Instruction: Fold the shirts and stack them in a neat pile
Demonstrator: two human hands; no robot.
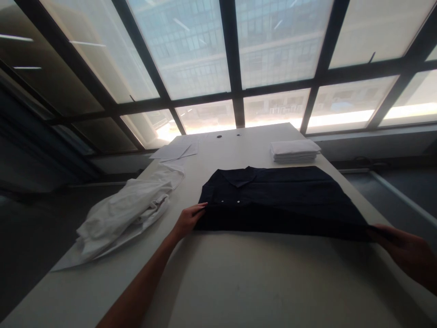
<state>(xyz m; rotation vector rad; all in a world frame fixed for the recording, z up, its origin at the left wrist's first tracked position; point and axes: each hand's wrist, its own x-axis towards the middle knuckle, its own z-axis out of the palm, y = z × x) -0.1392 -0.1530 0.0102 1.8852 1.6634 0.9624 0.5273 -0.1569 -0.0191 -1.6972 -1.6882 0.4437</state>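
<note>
A dark navy shirt point(290, 191) lies spread sideways on the white table point(239, 278), its collar toward the upper left and two pale buttons showing. The side nearest me is folded over in a long straight strip. My left hand point(190, 218) grips the shirt's near left corner, thumb and fingers closed on the cloth. At the near right corner, my right hand point(403, 246) is closed on the shirt's other end. The right fingertips are dark and partly hidden by the fabric.
Crumpled white cloth point(126, 214) lies along the table's left edge. Behind it are flat white sheets point(175, 150). A stack of folded white cloth point(295, 151) sits at the back right. Large windows point(273, 45) stand beyond the table's far end.
</note>
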